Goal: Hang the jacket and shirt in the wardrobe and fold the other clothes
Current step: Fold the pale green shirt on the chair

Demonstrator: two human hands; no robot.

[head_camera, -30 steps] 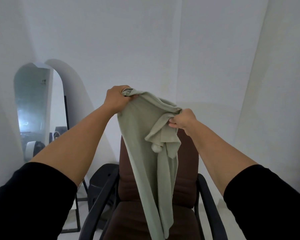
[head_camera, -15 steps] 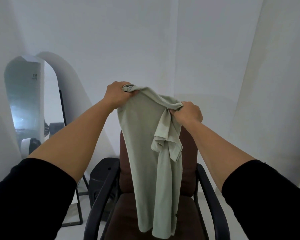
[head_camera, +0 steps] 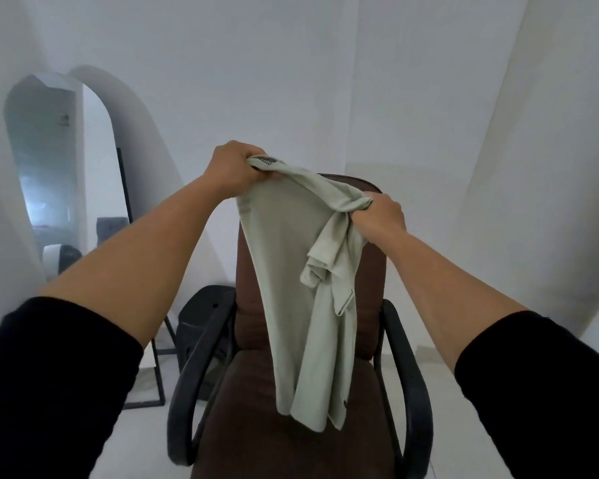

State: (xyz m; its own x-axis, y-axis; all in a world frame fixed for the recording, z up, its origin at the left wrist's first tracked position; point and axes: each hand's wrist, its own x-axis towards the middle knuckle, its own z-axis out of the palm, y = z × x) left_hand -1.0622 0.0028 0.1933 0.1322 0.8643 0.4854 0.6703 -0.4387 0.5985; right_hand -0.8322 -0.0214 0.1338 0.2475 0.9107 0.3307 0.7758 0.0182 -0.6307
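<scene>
Here, from the head view: left hand point(head_camera: 234, 167) curled tight round the upper edge of a pale green garment point(head_camera: 301, 271), a patterned band showing at the fingers. Right hand point(head_camera: 377, 216) lower and to the right, fist closed on a bunched part of the same cloth. Both grips closed on fabric, nothing loose in either. Garment stretched between the two hands and hanging straight down in front of the backrest of a brown chair point(head_camera: 249, 409), lower hem dangling over the seat; cannot tell whether touching it. A crumpled fold drooping just under the right fist. Black armrests on both sides of the seat. Black sleeves point(head_camera: 49, 382) pushed up on both forearms. Arched mirror point(head_camera: 49, 167) leaning against the white wall at far left, a black bin-like object point(head_camera: 198, 323) between it and the chair.
</scene>
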